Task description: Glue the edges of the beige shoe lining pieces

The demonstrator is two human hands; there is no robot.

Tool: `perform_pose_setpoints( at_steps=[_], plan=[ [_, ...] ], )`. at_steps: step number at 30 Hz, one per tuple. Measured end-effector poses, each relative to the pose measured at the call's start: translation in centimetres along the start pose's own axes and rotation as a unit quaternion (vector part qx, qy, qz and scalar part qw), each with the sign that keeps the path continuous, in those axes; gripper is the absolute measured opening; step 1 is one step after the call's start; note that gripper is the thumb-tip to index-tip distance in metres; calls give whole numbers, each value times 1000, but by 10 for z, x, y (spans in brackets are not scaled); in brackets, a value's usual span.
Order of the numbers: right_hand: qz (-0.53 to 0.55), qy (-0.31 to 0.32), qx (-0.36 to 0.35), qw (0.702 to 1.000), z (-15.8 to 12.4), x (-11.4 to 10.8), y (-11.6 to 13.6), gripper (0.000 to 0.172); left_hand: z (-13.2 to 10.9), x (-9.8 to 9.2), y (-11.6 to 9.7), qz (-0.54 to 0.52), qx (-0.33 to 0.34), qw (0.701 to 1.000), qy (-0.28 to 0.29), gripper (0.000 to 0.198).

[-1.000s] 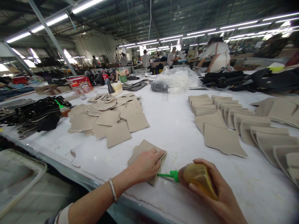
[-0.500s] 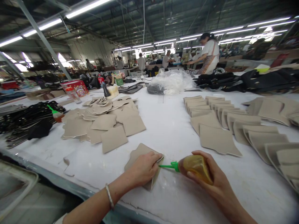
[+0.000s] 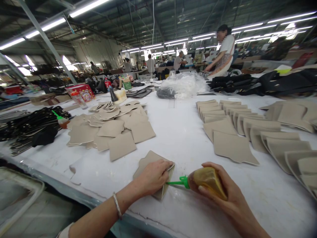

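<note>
My left hand (image 3: 153,177) is on a beige sheet piece (image 3: 146,162) near the table's front edge. Its fingers are bent over the right edge of the piece, where a pale layer shows; the fingertips are partly hidden. In my right hand (image 3: 229,190) is a clear squeeze bottle (image 3: 206,181) of amber liquid, lying on its side in the grip. Its thin green nozzle (image 3: 177,182) points left and meets the edge of the piece just below my left fingers. Whether liquid is coming out cannot be seen.
Loose beige pieces (image 3: 111,129) are heaped at left; overlapping rows of them (image 3: 262,127) stand at right. Another green-tipped bottle (image 3: 61,120) leans by black straps (image 3: 15,132). Clear plastic wrapping (image 3: 184,86) lies farther back. A person (image 3: 224,54) stands across the table.
The nozzle tip has moved slightly down along the edge of the piece, toward me. My left hand keeps its hold, and the view has shifted a little.
</note>
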State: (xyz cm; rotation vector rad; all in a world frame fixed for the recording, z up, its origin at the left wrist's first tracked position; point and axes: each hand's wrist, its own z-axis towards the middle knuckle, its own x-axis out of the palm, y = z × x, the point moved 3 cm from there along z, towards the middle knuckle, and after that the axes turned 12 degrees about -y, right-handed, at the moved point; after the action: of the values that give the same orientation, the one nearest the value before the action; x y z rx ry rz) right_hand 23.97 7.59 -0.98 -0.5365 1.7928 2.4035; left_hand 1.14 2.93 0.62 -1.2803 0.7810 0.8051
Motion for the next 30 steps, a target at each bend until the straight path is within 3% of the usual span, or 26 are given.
perform_pose_setpoints(
  at_steps=[4, 8, 14, 25, 30],
  plan=[
    [-11, -21, 3, 1000, -4, -2, -1, 49, -1, 0, 0, 7, -4, 1000, 2, 44],
    [17, 1, 8, 1000, -12, 2, 2, 47, -1, 0, 0, 12, -4, 1000, 2, 45],
    [-11, -32, 2, 999, -11, -3, -2, 51, -1, 2, 2, 16, -2, 1000, -1, 44],
    [-1, -49, 41, 998, -18, -1, 16, 46, -2, 1, -1, 25, -4, 1000, 1, 45],
    [24, -7, 36, 999, -22, 4, 13, 47, -2, 0, -1, 28, -10, 1000, 8, 46]
  ],
)
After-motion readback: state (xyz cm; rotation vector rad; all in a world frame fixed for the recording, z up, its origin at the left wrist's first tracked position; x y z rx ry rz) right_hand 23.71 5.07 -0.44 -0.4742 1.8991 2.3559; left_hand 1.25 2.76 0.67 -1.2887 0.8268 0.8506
